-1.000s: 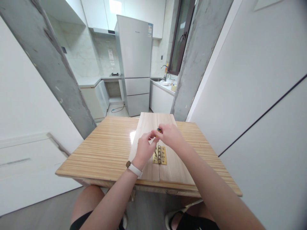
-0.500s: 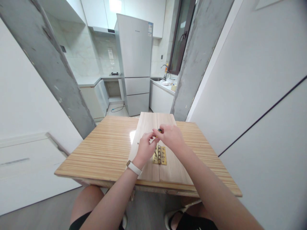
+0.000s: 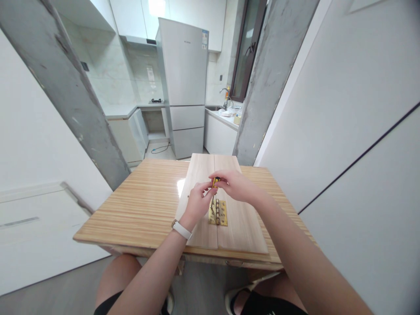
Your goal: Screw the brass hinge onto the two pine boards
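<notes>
A brass butt hinge [image 3: 222, 213] lies unfolded across the seam between two pale wooden boards [image 3: 201, 236]. Above its upper left part stands a small screwdriver [image 3: 215, 182] with a yellow and black handle, its thin shaft running down to the hinge's left leaf. My right hand [image 3: 234, 183] grips the top of the handle between thumb and fingers. Lower on the same handle, my left hand [image 3: 200, 201] is closed in a pinch, its fingertips partly hidden. Whether the tip sits in a screw is too small to tell.
The boards rest on a wood-grain table [image 3: 138, 205]. A small dark screw-like piece [image 3: 188, 196] is at the left board's edge. Behind the table stand a grey fridge [image 3: 187, 65] and a counter with a sink [image 3: 214, 108]. A white panel [image 3: 344, 109] rises at the right.
My right hand has shifted its hold and its wrist has turned outward to the right, so more of the yellow handle shows. My left hand stays nearly in place.
</notes>
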The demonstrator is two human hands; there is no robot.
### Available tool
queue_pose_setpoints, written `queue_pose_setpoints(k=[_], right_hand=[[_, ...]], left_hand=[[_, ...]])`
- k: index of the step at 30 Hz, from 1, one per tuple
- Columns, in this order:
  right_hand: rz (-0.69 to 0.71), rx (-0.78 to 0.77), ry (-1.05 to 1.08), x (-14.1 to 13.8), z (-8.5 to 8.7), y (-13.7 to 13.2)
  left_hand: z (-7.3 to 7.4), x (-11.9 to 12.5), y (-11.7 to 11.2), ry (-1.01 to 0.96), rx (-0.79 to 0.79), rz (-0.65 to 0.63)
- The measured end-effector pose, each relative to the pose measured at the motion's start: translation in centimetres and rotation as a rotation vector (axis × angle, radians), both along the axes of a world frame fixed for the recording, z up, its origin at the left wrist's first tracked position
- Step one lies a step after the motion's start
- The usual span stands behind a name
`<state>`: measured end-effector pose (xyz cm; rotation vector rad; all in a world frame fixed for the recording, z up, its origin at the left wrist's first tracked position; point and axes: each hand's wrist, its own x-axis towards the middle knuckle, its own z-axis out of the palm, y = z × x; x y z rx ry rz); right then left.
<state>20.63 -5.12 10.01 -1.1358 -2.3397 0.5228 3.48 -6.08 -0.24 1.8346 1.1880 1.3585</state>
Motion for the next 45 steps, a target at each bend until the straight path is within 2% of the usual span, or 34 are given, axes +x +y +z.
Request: queue_pose_setpoints(k=[5,13,25,30,34,40,45], right_hand=[[-0.039,-0.020,0.016,-0.1,-0.4,0.2],[-0.126,0.148,-0.111,-0.9,-0.4,0.0],[-0.297,0.168,-0.145,-2.8,-0.7,-1.2],[-0.381,0.178,-0.163,-3.0,-1.0,-1.5],[-0.330,0.152,-0.091,-2.5,-1.2,-1.1],[-0.152,-0.010,0.112,-1.0,-1.0,-0.4],[-0.105,-0.016,0.094,-0.3,-0.8,0.0]], left_hand=[[-0.6,-0.1,0.3,-0.024,-0.020,-0.017],[0.1,-0.3,-0.1,-0.086,-0.059,-0.067],[1.0,0.3,-1.3,0.014,0.045,0.120],[0.9,0.6,-1.3,-0.011,0.051,0.113],[0.9,0.3,-1.1,0.003,0.068,0.083],[1.2,0.0,-0.9,0.021,0.071,0.053],[1.1,0.0,-0.7,0.027,0.064,0.045]])
